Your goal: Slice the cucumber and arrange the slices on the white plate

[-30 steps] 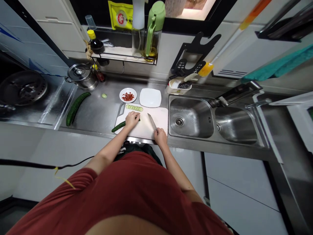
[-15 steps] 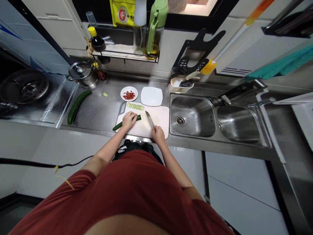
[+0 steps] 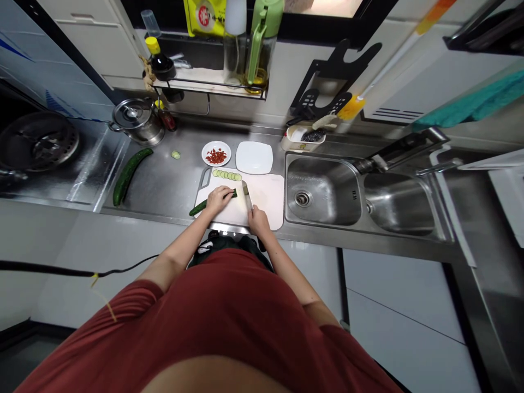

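On the white cutting board [image 3: 268,204] lies a dark green cucumber [image 3: 198,208], its cut end pointing right. My left hand [image 3: 220,200] is closed over it near that end and hides its middle. In my right hand [image 3: 258,220] is a knife [image 3: 247,195], gripped by the handle, with the blade pointing away from me just right of the cut end. A row of cucumber slices [image 3: 227,174] lies overlapping along the board's far edge. Beyond the board stand a plate of chopped red pieces [image 3: 216,154] and a white square plate [image 3: 254,158].
A whole cucumber [image 3: 130,176] and a small cut piece [image 3: 176,155] lie on the steel counter to the left. A lidded pot [image 3: 137,121] stands behind them. The double sink [image 3: 323,191] adjoins the board's right side. A bottle shelf [image 3: 208,89] overhangs the back.
The knife has moved left, closer to the cucumber's cut end, with my right hand. My left hand keeps its hold on the cucumber. The view has shifted slightly.
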A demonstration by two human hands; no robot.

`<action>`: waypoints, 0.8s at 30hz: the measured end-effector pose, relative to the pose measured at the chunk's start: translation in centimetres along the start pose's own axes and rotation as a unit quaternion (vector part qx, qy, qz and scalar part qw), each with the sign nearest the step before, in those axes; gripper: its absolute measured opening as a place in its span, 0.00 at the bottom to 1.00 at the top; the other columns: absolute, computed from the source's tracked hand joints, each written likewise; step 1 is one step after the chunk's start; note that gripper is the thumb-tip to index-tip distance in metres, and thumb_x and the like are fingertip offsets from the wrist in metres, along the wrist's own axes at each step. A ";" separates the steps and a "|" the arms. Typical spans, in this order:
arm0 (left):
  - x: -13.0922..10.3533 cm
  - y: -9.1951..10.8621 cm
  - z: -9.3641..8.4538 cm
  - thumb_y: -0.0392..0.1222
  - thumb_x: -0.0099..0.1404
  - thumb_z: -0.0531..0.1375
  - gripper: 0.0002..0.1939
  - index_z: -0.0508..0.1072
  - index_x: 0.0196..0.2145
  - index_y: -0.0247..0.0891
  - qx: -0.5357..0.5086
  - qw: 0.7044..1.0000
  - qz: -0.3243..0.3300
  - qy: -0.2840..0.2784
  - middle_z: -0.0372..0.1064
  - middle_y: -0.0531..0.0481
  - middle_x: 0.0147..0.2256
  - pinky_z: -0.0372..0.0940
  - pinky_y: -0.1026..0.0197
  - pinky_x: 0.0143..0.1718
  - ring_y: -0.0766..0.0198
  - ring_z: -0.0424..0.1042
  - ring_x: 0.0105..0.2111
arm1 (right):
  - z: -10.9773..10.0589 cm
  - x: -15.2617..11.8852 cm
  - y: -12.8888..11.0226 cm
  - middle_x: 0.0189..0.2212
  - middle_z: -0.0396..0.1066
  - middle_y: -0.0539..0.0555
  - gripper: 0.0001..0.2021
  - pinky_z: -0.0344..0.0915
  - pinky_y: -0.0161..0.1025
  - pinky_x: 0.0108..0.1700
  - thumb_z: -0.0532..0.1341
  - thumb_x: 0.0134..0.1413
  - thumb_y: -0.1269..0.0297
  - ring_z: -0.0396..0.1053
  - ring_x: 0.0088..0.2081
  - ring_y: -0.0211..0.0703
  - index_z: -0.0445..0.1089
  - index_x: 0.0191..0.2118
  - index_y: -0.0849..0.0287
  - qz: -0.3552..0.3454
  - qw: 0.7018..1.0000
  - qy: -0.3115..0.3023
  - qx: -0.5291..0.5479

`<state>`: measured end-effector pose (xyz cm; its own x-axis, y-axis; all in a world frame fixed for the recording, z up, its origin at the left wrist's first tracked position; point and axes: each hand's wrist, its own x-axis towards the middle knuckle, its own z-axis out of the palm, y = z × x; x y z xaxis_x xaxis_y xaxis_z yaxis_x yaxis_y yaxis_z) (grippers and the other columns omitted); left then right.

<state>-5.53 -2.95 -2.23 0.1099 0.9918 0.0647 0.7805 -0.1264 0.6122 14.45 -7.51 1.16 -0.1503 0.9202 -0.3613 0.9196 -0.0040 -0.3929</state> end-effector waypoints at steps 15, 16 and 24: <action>0.2 -1.7 1.4 0.46 0.69 0.55 0.14 0.78 0.46 0.46 0.025 0.997 0.067 0.030 0.73 0.50 0.46 0.65 0.62 0.45 0.63 0.71 0.45 | -0.4 -0.2 -3.2 0.41 0.73 0.64 0.15 0.64 0.41 0.44 0.44 0.68 0.67 0.72 0.44 0.51 0.59 0.54 0.64 0.010 0.998 -0.053 -0.032; 0.2 -1.7 1.4 0.46 0.69 0.55 0.14 0.78 0.46 0.46 0.027 0.997 0.068 0.028 0.73 0.50 0.46 0.65 0.62 0.45 0.63 0.71 0.45 | -0.4 -0.2 -3.2 0.41 0.73 0.64 0.15 0.64 0.41 0.45 0.44 0.68 0.67 0.72 0.44 0.51 0.59 0.54 0.64 0.010 0.998 -0.054 -0.033; 0.2 -1.7 1.4 0.46 0.69 0.54 0.14 0.78 0.46 0.46 0.040 0.997 0.065 0.024 0.73 0.50 0.46 0.65 0.62 0.44 0.62 0.71 0.45 | -0.1 -0.3 -3.3 0.41 0.73 0.63 0.14 0.64 0.40 0.44 0.45 0.67 0.67 0.72 0.45 0.51 0.60 0.53 0.63 0.012 0.997 -0.060 -0.042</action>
<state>-5.92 -2.54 -4.36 0.1842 0.9665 0.1785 0.8088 -0.2523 0.5312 11.54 -7.75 2.61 -0.1656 0.8667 -0.4705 0.9498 0.0117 -0.3126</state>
